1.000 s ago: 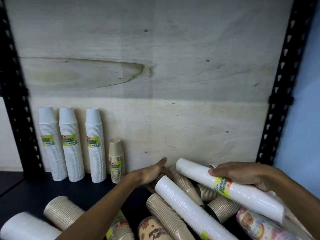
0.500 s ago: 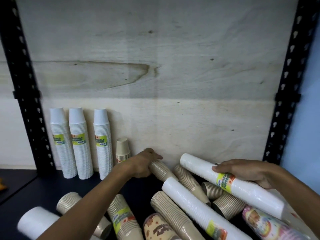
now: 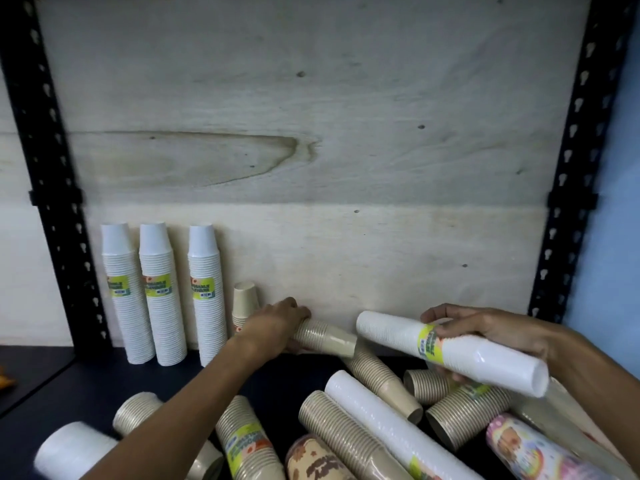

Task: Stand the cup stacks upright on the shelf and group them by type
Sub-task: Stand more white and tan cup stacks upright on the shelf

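Note:
My left hand (image 3: 277, 323) grips a short tan cup stack (image 3: 327, 337) that lies on its side near the plywood back. My right hand (image 3: 485, 329) holds a long white cup stack (image 3: 450, 351) with a yellow-green label, lifted above the pile and tilted. Three white stacks (image 3: 162, 292) stand upright at the back left. Beside them stands a short tan stack (image 3: 245, 303), partly hidden by my left hand. Several tan stacks (image 3: 377, 375), a white stack (image 3: 381, 420) and printed stacks (image 3: 526, 448) lie on the dark shelf (image 3: 86, 386).
Black perforated uprights stand at the left (image 3: 45, 168) and right (image 3: 575, 168). A plywood back panel (image 3: 311, 133) closes the shelf. More fallen stacks lie at the front left, a white one (image 3: 72, 452) and a tan one (image 3: 138, 410).
My left hand reached to the back wall and took hold of the short tan stack. My right hand lifted the long white stack off the pile.

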